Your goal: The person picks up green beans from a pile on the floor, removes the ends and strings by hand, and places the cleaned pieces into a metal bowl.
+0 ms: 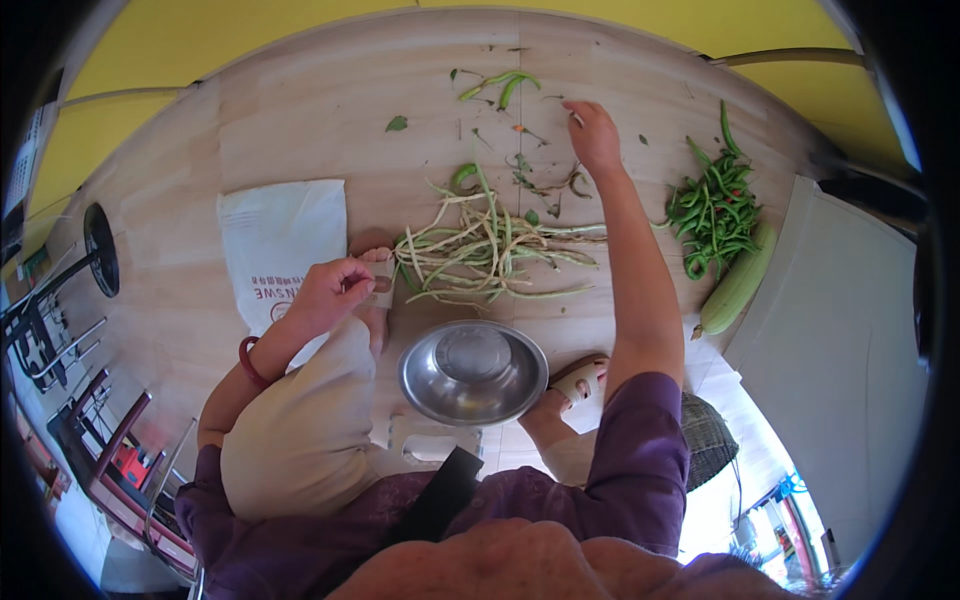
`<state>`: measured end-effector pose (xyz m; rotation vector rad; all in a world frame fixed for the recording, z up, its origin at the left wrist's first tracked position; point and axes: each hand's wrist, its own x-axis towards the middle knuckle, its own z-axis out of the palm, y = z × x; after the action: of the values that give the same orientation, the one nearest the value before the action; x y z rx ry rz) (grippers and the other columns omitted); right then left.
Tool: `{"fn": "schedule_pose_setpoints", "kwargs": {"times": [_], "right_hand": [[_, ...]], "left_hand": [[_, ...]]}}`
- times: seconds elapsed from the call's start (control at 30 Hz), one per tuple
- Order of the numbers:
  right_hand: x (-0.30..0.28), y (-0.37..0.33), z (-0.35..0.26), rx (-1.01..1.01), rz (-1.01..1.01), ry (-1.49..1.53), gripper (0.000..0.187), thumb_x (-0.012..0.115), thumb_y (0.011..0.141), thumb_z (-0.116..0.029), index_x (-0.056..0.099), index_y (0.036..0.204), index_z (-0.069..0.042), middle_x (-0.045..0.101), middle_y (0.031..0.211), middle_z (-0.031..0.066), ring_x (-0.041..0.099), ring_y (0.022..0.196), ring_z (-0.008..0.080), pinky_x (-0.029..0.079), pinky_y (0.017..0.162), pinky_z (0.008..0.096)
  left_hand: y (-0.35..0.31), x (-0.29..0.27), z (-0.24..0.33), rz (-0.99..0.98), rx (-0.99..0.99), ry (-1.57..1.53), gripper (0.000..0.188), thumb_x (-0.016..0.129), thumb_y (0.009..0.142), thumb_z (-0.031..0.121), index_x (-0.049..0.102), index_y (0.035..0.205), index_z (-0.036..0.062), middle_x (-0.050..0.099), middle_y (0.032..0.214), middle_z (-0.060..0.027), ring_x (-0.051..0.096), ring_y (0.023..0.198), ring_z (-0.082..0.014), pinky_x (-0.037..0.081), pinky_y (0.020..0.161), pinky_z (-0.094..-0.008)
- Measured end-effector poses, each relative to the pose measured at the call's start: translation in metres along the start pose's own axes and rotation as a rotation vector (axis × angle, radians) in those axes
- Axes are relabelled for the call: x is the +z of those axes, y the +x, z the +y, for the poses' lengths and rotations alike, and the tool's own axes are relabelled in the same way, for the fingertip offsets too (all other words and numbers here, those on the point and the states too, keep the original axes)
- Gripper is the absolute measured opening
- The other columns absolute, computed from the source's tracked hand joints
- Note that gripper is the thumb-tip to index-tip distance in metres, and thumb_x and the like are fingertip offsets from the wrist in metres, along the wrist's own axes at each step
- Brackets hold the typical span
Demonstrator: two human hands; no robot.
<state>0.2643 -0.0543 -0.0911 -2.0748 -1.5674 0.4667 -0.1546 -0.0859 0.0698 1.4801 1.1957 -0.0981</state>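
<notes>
My left hand (335,295) is over my left knee, thumb and fingers curled together; whatever they may hold cannot be made out. Stretched forward, my right hand (595,138) hovers near scattered stems and scraps (530,180), fingers extended and a little apart, with nothing visible in them. Between my feet and the scraps lies a loose heap of long pale-green beans (490,245). An empty-looking steel basin (475,372) stands close to me. Farther off rest several green peppers (505,88).
A pile of green peppers (715,205) with a few red ones lies on the right, beside a long pale-green gourd (738,280). A white printed bag (285,240) is spread on the left. A white panel (830,370), a woven basket (708,440) and yellow cabinets (300,35) surround the wooden floor.
</notes>
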Motion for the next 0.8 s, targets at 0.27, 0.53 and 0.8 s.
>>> {"fn": "schedule_pose_setpoints", "kwargs": {"times": [0.27, 0.53, 0.8], "right_hand": [[0.032, 0.018, -0.061, -0.078, -0.340, -0.172, 0.029, 0.052, 0.078, -0.010, 0.063, 0.105, -0.012, 0.056, 0.115, 0.0089, 0.052, 0.106, 0.0306, 0.044, 0.089, 0.0359], [-0.018, -0.127, -0.035, 0.281, -0.280, 0.070, 0.018, 0.054, 0.080, -0.013, 0.065, 0.093, -0.007, 0.062, 0.093, 0.0146, 0.057, 0.088, 0.0337, 0.046, 0.076, 0.0423], [0.039, -0.202, -0.134, -0.348, -0.313, -0.248, 0.029, 0.062, 0.068, -0.009, 0.064, 0.097, -0.013, 0.053, 0.117, 0.0077, 0.045, 0.114, 0.0280, 0.037, 0.092, 0.0460]], "left_hand": [[-0.021, 0.001, -0.025, -0.054, -0.085, -0.200, 0.008, 0.058, 0.085, 0.008, 0.058, 0.089, 0.0005, 0.056, 0.075, 0.0017, 0.049, 0.066, -0.0046, 0.043, 0.060, -0.0198], [-0.028, 0.004, -0.022, -0.068, -0.070, -0.380, 0.008, 0.057, 0.086, 0.008, 0.057, 0.088, 0.0007, 0.055, 0.073, 0.0008, 0.049, 0.065, -0.0068, 0.042, 0.060, -0.0206], [-0.015, 0.022, -0.030, -0.100, 0.051, -0.474, 0.008, 0.057, 0.086, 0.012, 0.058, 0.087, 0.0035, 0.052, 0.069, 0.0028, 0.048, 0.062, -0.0050, 0.040, 0.057, -0.0188]]}}
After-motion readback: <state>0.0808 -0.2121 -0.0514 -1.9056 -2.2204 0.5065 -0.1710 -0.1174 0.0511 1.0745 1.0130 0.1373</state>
